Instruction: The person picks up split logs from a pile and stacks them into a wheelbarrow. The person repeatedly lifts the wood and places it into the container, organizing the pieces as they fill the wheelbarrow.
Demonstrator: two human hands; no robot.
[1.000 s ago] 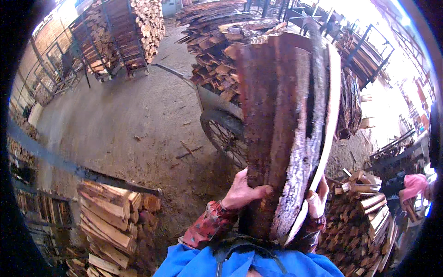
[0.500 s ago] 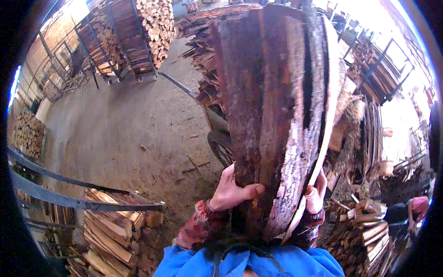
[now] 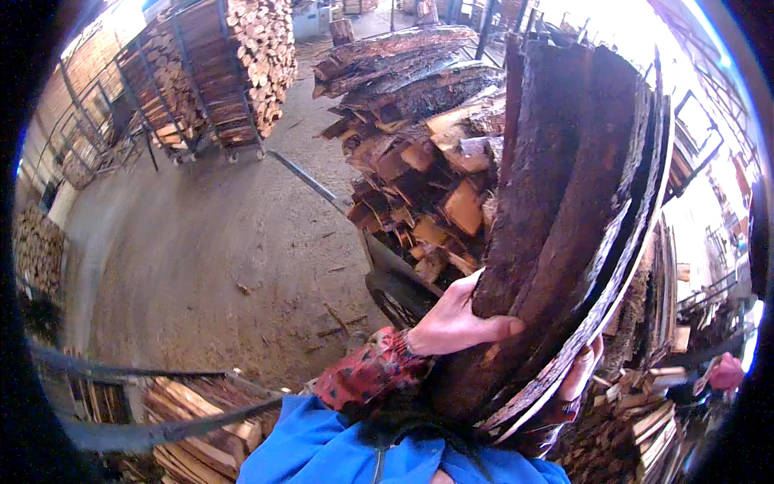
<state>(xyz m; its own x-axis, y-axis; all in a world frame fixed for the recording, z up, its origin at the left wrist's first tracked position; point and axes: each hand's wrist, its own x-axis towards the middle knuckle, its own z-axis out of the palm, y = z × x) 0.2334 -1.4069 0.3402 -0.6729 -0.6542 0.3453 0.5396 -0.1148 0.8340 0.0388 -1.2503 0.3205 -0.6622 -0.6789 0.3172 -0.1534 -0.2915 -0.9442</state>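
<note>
- Nearest the camera, at the lower edge, a blue garment (image 3: 322, 448) covers the person's chest, and a red patterned sleeve (image 3: 367, 375) runs up from it to the left wrist.
- Left hand (image 3: 455, 323): closed on the near face of the bundle of bark slabs (image 3: 564, 242), palm against the wood, thumb lying across the dark bark.
- Right hand (image 3: 582, 373): mostly hidden behind the bundle; only the fingers show, curled around its right lower edge and pressing on the thin outer slab.
- Bundle of bark slabs: held upright and tilted slightly right between both hands, against the person's chest. It rises from the lower centre to the upper right of the view. The slabs are long, dark and rough, with pale curved edges on the right side.
- Lower left: a metal-framed rack (image 3: 185, 411) holds stacked split firewood.
- Lower right: a further stack of split wood (image 3: 637, 427) lies beside the bundle; another person's pink-gloved hand (image 3: 726, 373) shows at the far right rim.
- Behind the bundle: a loaded pile of split logs and long slabs (image 3: 419, 153), touching nothing in the hands.
- Middle left: bare dirt floor (image 3: 201, 258) with scattered chips.
- Far upper left: tall racks of stacked firewood (image 3: 234, 64).
</note>
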